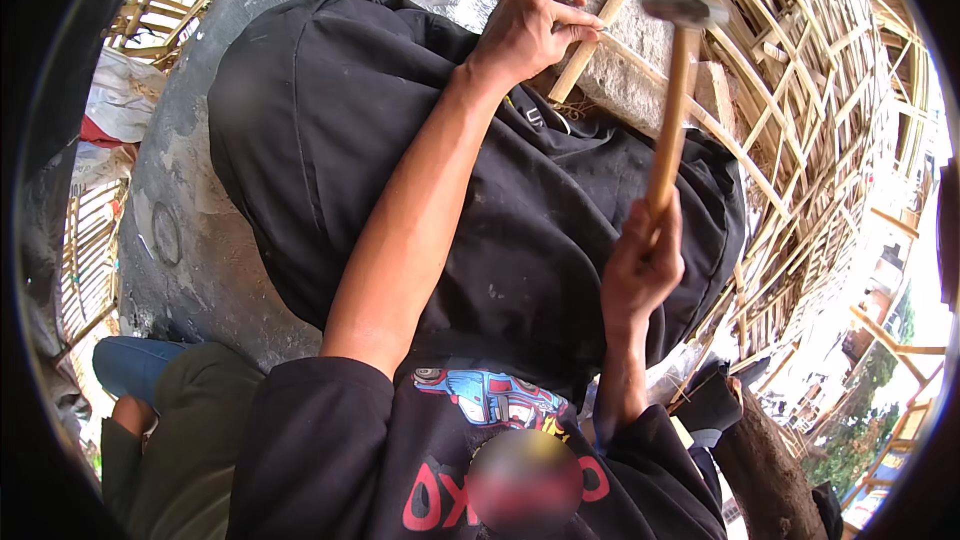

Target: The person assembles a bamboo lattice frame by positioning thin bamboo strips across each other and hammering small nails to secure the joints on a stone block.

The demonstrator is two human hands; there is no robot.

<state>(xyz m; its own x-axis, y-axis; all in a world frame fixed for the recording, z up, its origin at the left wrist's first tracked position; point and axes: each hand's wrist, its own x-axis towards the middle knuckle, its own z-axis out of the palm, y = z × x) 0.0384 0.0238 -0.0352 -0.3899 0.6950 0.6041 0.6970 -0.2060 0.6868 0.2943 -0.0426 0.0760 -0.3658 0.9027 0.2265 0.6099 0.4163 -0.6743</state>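
A short bamboo strip (pixel 573 75) lies slantwise across a rough stone block (pixel 625 85), meeting a longer strip (pixel 720 134) beside the left hand (pixel 535 25). That hand's thumb and fingertips pinch a small piece (pixel 603 30), too tiny to identify, at the meeting point. The right hand (pixel 643 265) grips a hammer (pixel 679 90) by its wooden handle, head raised. Nearby stands a clear plastic box (pixel 433 0) of small metal bits; woven bamboo (pixel 830 90) spreads rightward.
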